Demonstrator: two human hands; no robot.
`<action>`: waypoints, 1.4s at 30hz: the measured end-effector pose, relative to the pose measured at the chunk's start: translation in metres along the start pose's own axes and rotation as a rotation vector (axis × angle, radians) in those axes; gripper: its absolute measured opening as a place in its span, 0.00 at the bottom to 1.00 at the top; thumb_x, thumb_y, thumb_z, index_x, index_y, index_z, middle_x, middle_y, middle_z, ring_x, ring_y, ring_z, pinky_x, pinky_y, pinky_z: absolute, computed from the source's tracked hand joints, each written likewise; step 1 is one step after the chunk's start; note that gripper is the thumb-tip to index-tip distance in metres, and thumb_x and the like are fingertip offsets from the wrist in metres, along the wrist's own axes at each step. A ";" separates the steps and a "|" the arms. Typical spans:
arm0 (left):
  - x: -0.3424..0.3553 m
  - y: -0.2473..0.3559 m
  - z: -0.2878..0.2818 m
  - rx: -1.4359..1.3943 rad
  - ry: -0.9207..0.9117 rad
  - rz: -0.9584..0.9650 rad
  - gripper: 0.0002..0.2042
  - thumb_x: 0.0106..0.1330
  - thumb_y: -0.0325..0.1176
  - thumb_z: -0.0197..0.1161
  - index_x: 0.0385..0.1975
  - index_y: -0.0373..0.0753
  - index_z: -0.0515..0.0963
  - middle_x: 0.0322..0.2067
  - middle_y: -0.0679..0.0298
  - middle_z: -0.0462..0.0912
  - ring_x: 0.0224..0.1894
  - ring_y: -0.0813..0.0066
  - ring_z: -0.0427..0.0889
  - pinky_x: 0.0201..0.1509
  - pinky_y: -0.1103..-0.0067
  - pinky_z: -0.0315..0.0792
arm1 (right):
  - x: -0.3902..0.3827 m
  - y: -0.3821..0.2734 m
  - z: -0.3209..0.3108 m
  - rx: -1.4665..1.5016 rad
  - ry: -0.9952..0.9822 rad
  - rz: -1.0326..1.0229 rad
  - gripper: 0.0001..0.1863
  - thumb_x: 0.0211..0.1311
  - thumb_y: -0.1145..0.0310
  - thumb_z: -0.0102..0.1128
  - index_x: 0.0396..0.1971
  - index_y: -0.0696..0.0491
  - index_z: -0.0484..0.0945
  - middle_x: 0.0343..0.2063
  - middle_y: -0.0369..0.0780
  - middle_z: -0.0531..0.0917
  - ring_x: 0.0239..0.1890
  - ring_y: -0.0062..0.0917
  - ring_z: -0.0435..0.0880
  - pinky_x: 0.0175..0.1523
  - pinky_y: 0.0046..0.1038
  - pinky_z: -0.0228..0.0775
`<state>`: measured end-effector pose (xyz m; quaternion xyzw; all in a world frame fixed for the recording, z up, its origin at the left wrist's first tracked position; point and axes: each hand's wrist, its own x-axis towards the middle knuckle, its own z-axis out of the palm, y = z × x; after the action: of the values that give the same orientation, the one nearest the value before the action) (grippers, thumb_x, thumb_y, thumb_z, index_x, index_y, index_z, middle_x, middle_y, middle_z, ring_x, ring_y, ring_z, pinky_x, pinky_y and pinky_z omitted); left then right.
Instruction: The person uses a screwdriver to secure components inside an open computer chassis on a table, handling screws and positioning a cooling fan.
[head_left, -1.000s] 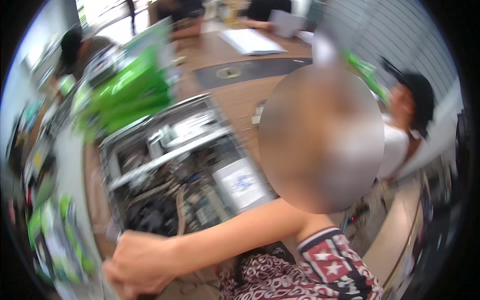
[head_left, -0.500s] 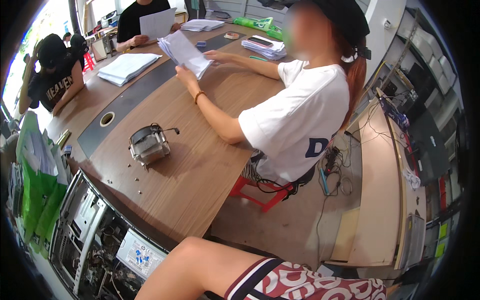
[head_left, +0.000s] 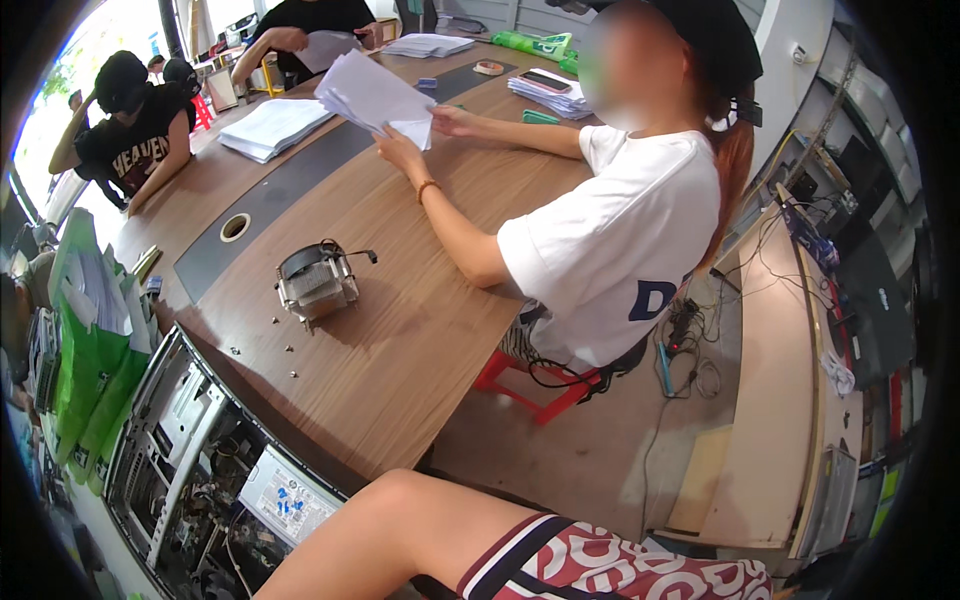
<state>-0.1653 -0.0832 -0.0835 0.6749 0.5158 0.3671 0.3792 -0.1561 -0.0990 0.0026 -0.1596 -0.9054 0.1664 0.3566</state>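
Observation:
Neither of my hands is in view. On the wooden table (head_left: 400, 360) sits a CPU cooler (head_left: 318, 285) with a black fan on top, metal fins and a short cable with a plug. Several small screws (head_left: 290, 348) lie scattered on the wood in front of it. Below the table's near left edge stands an opened computer case (head_left: 190, 430), its inner frame, wires and a silver power supply (head_left: 285, 497) showing. A bare knee (head_left: 390, 500) and patterned red shorts (head_left: 610, 565) fill the bottom edge beside the case.
A person in a white shirt (head_left: 620, 220) sits at the right, holding papers (head_left: 375, 95). Two others are across the table. Paper stacks (head_left: 275, 128), a tape roll (head_left: 235, 228) and green bags of papers (head_left: 90, 340) stand around. Cables (head_left: 700, 350) lie on the floor.
My view has shifted slightly, so most things appear farther right. The person at the far side has lowered a sheet and moved a hand over it. The cooler and screws stay put.

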 end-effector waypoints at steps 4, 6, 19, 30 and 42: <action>-0.010 -0.006 -0.009 0.010 0.022 -0.012 0.24 0.47 0.33 0.74 0.44 0.31 0.77 0.37 0.60 0.82 0.39 0.69 0.79 0.44 0.77 0.73 | -0.008 -0.003 -0.013 0.075 -0.030 0.026 0.28 0.56 0.40 0.56 0.31 0.54 0.84 0.33 0.45 0.87 0.39 0.38 0.87 0.42 0.36 0.78; -0.013 -0.007 -0.014 0.014 0.034 -0.017 0.24 0.47 0.33 0.75 0.44 0.31 0.77 0.37 0.60 0.81 0.39 0.70 0.79 0.44 0.77 0.73 | -0.008 -0.002 -0.010 -0.030 0.007 -0.013 0.26 0.58 0.43 0.55 0.31 0.53 0.85 0.34 0.44 0.87 0.39 0.38 0.87 0.43 0.36 0.78; -0.040 -0.005 -0.021 0.019 0.095 -0.047 0.27 0.47 0.34 0.76 0.47 0.31 0.76 0.37 0.62 0.80 0.39 0.72 0.77 0.45 0.78 0.72 | -0.023 -0.006 -0.036 0.145 -0.167 -0.034 0.22 0.55 0.50 0.56 0.36 0.54 0.86 0.37 0.45 0.87 0.41 0.40 0.86 0.46 0.40 0.77; -0.111 0.040 -0.134 -0.001 0.093 0.051 0.29 0.47 0.35 0.77 0.49 0.31 0.75 0.37 0.63 0.79 0.39 0.74 0.76 0.45 0.79 0.71 | -0.028 0.014 -0.037 0.412 -0.125 0.019 0.17 0.55 0.60 0.64 0.42 0.51 0.74 0.37 0.42 0.78 0.41 0.37 0.82 0.40 0.35 0.78; -0.068 -0.003 -0.191 -0.089 -0.546 0.325 0.18 0.54 0.32 0.71 0.44 0.32 0.79 0.38 0.57 0.82 0.36 0.64 0.77 0.42 0.73 0.72 | -0.017 0.009 -0.040 0.469 -0.199 0.071 0.20 0.37 0.76 0.66 0.38 0.55 0.82 0.33 0.40 0.77 0.27 0.22 0.76 0.29 0.19 0.68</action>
<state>-0.3491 -0.1237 -0.0083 0.8048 0.2636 0.2503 0.4692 -0.1152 -0.0904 0.0163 -0.0871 -0.8665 0.3989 0.2871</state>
